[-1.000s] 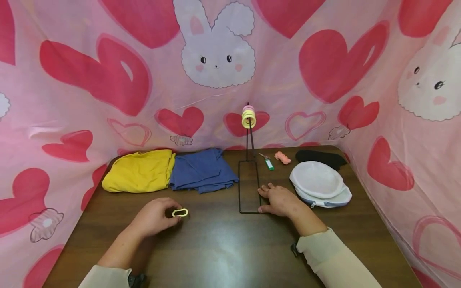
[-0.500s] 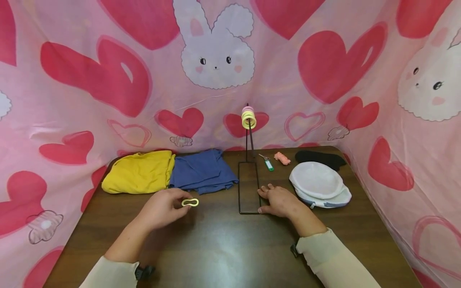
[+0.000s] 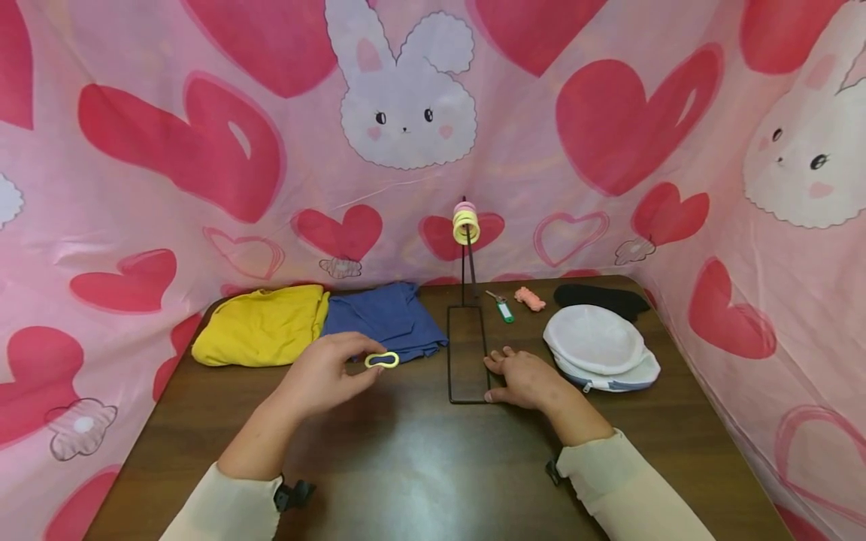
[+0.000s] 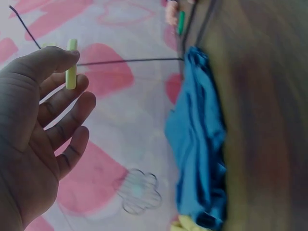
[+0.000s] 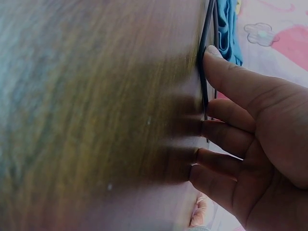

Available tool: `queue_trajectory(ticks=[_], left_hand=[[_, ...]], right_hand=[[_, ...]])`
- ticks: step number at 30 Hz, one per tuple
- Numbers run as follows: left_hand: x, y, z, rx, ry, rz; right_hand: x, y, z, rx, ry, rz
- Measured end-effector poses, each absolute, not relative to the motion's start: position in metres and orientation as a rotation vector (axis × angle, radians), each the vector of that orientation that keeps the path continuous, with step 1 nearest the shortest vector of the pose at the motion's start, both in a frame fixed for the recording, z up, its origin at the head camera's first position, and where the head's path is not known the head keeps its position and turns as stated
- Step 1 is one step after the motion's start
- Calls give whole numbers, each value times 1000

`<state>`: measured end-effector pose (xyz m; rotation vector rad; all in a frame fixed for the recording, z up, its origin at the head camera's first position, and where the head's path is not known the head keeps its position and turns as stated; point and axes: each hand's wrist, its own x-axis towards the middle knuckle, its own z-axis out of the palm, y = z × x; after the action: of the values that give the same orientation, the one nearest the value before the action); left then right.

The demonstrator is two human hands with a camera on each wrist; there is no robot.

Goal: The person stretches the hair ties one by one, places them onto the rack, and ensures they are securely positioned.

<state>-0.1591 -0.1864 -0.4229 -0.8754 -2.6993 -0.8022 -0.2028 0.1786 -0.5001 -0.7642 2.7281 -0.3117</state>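
Note:
A small pale yellow ring (image 3: pixel 382 361), bowed inward at its middle, is pinched between the thumb and a finger of my left hand (image 3: pixel 331 376) above the table. The left wrist view shows the same ring (image 4: pixel 71 64) edge-on at the fingertips. On the table stands a black wire stand (image 3: pixel 467 402) with a flat rectangular base and an upright. Several yellow and pink rings (image 3: pixel 465 225) hang on its top arm. My right hand (image 3: pixel 528 379) rests at the right side of the base, thumb and fingertips touching the wire, as the right wrist view of the hand (image 5: pixel 250 134) also shows.
Folded yellow cloth (image 3: pixel 260 327) and blue cloth (image 3: pixel 379 319) lie at the back left. Behind the right hand are a green-tagged key (image 3: pixel 504 308), a pink cord bundle (image 3: pixel 530 298), a black cloth item (image 3: pixel 602 299) and a white zipped mesh pouch (image 3: pixel 598 342).
My left hand has moved right and away from me, carrying the yellow ring from over the bare table to in front of the blue cloth. The right hand stays at the stand's base.

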Motion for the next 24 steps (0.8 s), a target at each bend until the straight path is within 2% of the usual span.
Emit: queue_trajectory(ticks=[24], left_hand=[[-166, -118, -348, -1102, -2295, -828]], right_hand=[[-203, 179, -499, -779, 2726, -313]])
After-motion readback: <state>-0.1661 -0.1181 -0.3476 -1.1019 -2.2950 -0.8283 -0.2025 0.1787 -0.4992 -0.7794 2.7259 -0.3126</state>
